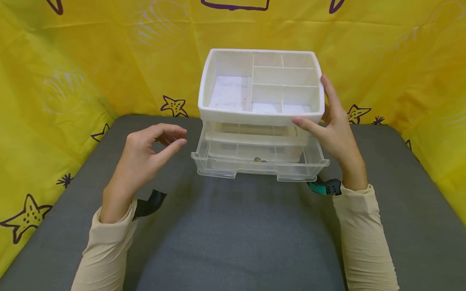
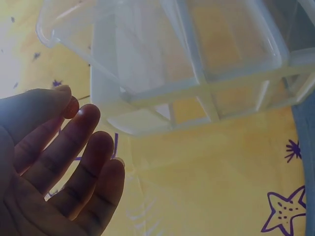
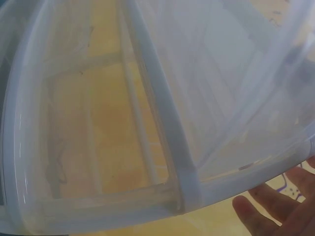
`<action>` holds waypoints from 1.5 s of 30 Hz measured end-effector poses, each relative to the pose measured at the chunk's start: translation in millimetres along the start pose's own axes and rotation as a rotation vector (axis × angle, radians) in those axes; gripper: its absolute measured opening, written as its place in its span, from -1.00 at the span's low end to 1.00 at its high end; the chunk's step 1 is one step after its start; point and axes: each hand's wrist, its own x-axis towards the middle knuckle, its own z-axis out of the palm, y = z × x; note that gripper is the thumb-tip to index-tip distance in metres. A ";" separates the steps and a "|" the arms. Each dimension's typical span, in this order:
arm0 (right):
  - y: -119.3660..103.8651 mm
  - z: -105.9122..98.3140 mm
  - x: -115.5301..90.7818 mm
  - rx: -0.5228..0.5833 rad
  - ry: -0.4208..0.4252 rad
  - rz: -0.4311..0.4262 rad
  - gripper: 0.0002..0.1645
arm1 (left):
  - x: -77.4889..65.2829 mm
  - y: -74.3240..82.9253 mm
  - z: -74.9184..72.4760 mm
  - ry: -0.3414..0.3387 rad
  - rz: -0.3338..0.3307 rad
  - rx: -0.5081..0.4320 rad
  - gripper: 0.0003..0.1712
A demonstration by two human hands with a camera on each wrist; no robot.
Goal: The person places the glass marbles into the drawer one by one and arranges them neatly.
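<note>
A white plastic drawer organizer (image 1: 262,117) stands on the table, its top divided into compartments. From its front a clear drawer (image 1: 218,161) is pulled out, with a couple of small round brownish things (image 1: 257,159) inside. My left hand (image 1: 143,157) is raised left of the drawer, apart from it. Between its thumb and index finger it pinches a small reddish ball (image 2: 72,107), mostly hidden in the head view. My right hand (image 1: 336,129) holds the organizer's right front corner, thumb on the front rim and fingers along the side.
A dark grey table (image 1: 233,238) lies under everything. Yellow cloth (image 1: 109,52) printed with starfish and fish hangs close behind the organizer and along both sides.
</note>
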 end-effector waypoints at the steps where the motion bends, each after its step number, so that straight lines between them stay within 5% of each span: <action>1: 0.2 -0.1 -0.1 0.001 0.000 0.000 0.15 | 0.4 1.5 0.2 0.007 0.009 -0.003 -0.77; 12: 0.5 -0.9 -1.0 0.002 0.003 0.006 0.15 | 8.9 22.0 9.5 0.013 0.134 -0.057 -0.71; 20: 0.1 -1.3 -1.3 0.002 0.006 0.004 0.16 | 15.1 34.9 17.6 -0.036 0.146 -0.060 -0.71; 32: -0.7 -1.6 -1.4 -0.001 0.008 0.004 0.15 | 29.2 47.2 30.6 -0.178 0.209 -0.079 -0.81; 45: -0.9 0.0 -0.7 0.009 -0.004 0.010 0.16 | 39.9 46.2 43.9 -0.291 0.185 -0.122 -0.85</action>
